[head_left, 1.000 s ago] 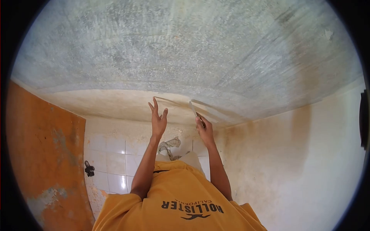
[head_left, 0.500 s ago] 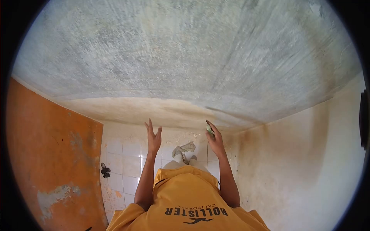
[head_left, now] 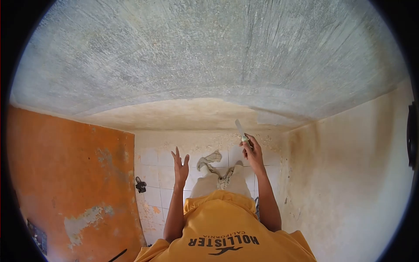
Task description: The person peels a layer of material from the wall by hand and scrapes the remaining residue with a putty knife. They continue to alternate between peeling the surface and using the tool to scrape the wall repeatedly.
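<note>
My right hand (head_left: pixel 253 153) is closed around the pale green handle of a scraper (head_left: pixel 239 128). Its narrow, light-coloured blade points up and forward, toward the lower part of the wall, and looks apart from it. My left hand (head_left: pixel 181 169) is raised at about the same height with its fingers spread and nothing in it. Ahead of both hands stands the wall (head_left: pixel 187 56), grey and scraped-looking above, with a bare beige patch low down.
A crumpled greyish cloth (head_left: pixel 208 160) lies on the tiled floor (head_left: pixel 150 174) by my feet. Paint flakes (head_left: pixel 220 142) are scattered along the wall's base. A small black object (head_left: pixel 140 185) sits by the peeling orange panel (head_left: pixel 78 166). A stained wall (head_left: pixel 340 174) stands close on my right.
My right hand has turned, so the scraper's blade now shows and points forward. The whole view has shifted a little. My left hand stays spread and raised.
</note>
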Demonstrator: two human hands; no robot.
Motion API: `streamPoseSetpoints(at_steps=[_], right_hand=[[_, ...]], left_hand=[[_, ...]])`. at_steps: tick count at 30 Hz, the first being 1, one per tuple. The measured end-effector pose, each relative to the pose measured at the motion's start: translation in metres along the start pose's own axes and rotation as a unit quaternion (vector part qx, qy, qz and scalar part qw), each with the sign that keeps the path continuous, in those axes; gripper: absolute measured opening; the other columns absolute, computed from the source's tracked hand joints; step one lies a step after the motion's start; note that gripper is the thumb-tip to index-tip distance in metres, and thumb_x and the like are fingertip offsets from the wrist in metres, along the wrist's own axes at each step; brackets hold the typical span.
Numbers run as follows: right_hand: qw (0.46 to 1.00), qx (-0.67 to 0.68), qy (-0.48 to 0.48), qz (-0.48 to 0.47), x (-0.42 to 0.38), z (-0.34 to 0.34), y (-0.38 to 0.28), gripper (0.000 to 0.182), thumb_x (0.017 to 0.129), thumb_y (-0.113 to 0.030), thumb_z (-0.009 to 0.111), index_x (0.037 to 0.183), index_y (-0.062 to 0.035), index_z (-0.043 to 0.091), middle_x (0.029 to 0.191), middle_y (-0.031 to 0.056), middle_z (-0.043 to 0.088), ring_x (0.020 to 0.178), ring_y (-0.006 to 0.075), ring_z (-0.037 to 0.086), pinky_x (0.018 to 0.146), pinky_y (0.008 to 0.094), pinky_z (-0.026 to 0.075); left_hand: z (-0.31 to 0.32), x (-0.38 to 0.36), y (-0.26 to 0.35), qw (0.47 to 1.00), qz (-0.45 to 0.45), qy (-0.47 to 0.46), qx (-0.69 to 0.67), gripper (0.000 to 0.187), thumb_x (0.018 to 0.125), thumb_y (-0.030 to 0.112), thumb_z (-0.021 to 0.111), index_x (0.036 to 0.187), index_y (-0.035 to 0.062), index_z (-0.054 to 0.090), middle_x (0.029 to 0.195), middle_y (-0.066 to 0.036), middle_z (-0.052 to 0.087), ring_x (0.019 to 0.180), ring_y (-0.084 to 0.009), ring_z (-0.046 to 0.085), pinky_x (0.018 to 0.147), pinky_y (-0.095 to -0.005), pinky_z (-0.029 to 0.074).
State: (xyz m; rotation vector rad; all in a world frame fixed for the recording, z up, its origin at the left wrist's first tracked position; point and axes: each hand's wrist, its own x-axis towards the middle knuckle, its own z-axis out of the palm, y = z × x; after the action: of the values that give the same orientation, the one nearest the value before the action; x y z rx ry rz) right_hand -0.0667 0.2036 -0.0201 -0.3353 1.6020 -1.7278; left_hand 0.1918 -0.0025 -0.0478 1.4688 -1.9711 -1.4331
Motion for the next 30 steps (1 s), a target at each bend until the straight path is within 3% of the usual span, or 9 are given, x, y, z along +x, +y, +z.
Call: streamPoseSetpoints(at_steps=[6, 9, 12, 14, 17, 21, 23, 30], right_hand=[[0.990, 0.117, 0.068, 0.032, -0.030, 0.032, 0.019, 0.040, 0.107, -0.019, 0.051, 0.146, -0.0082, 0.046, 0.101, 0.0031, 0.061, 0.065, 0.0064, 0.053, 0.054, 0.0225, 0.042], [0.963, 0.234, 0.127, 0.040, -0.029, 0.074, -0.006, 0.039, 0.107, -0.019, 0.050, 0.145, -0.0104, 0.047, 0.101, 0.0029, 0.060, 0.067, 0.0080, 0.054, 0.053, 0.0228, 0.041], [0.947, 0.269, 0.176, -0.034, -0.016, 0.128, -0.056, 0.035, 0.106, -0.020, 0.050, 0.140, -0.0124, 0.050, 0.096, 0.0019, 0.058, 0.064, 0.0093, 0.054, 0.051, 0.0239, 0.039], [0.922, 0.324, 0.202, -0.064, 0.006, 0.155, -0.072, 0.032, 0.104, -0.022, 0.051, 0.135, -0.0139, 0.053, 0.086, 0.0001, 0.054, 0.060, 0.0088, 0.050, 0.047, 0.0244, 0.036], [0.889, 0.378, 0.254, -0.040, 0.036, 0.198, -0.084, 0.012, 0.102, -0.024, 0.051, 0.109, -0.0139, 0.053, 0.077, -0.0022, 0.048, 0.057, 0.0085, 0.044, 0.047, 0.0240, 0.032], [0.850, 0.455, 0.258, -0.064, 0.038, 0.252, -0.086, 0.009, 0.101, -0.024, 0.050, 0.098, -0.0158, 0.049, 0.075, -0.0028, 0.047, 0.055, 0.0083, 0.041, 0.046, 0.0244, 0.030], [0.851, 0.445, 0.272, -0.063, 0.039, 0.267, -0.088, 0.010, 0.101, -0.024, 0.051, 0.097, -0.0152, 0.049, 0.075, -0.0028, 0.048, 0.055, 0.0081, 0.041, 0.046, 0.0247, 0.030], [0.842, 0.439, 0.305, -0.076, 0.055, 0.252, -0.071, 0.014, 0.101, -0.024, 0.052, 0.092, -0.0147, 0.047, 0.073, -0.0025, 0.048, 0.054, 0.0089, 0.041, 0.044, 0.0259, 0.030]], left_hand=[[-0.016, 0.035, 0.005, 0.998, 0.043, -0.024, -0.041, 0.074, 0.105, 0.029, 0.058, 0.164, 0.0138, 0.017, 0.167, -0.031, -0.003, 0.153, -0.0440, 0.019, 0.122, -0.0467, 0.029], [-0.033, 0.059, 0.007, 0.995, 0.074, -0.042, -0.054, 0.073, 0.105, 0.028, 0.058, 0.164, 0.0154, 0.017, 0.168, -0.028, -0.003, 0.153, -0.0429, 0.020, 0.122, -0.0467, 0.028], [-0.068, 0.073, 0.022, 0.989, 0.103, -0.083, -0.062, 0.073, 0.105, 0.027, 0.058, 0.164, 0.0162, 0.017, 0.169, -0.025, -0.002, 0.153, -0.0420, 0.020, 0.122, -0.0472, 0.028], [-0.082, 0.087, 0.021, 0.981, 0.133, -0.107, -0.097, 0.072, 0.105, 0.027, 0.058, 0.164, 0.0166, 0.017, 0.169, -0.024, -0.002, 0.153, -0.0419, 0.020, 0.122, -0.0482, 0.028], [-0.102, 0.102, 0.030, 0.978, 0.123, -0.130, -0.105, 0.072, 0.106, 0.027, 0.057, 0.165, 0.0165, 0.017, 0.170, -0.021, -0.003, 0.153, -0.0421, 0.021, 0.121, -0.0486, 0.032], [-0.130, 0.120, 0.050, 0.960, 0.130, -0.177, -0.176, 0.073, 0.106, 0.027, 0.057, 0.165, 0.0164, 0.015, 0.171, -0.019, -0.003, 0.152, -0.0423, 0.022, 0.118, -0.0475, 0.037], [-0.135, 0.132, 0.055, 0.948, 0.166, -0.186, -0.196, 0.074, 0.106, 0.028, 0.057, 0.165, 0.0158, 0.013, 0.171, -0.017, -0.003, 0.152, -0.0420, 0.022, 0.116, -0.0460, 0.040], [-0.115, 0.161, 0.064, 0.940, 0.194, -0.165, -0.225, 0.076, 0.107, 0.028, 0.055, 0.164, 0.0093, 0.009, 0.171, -0.016, 0.000, 0.154, -0.0384, 0.020, 0.123, -0.0416, 0.027]])
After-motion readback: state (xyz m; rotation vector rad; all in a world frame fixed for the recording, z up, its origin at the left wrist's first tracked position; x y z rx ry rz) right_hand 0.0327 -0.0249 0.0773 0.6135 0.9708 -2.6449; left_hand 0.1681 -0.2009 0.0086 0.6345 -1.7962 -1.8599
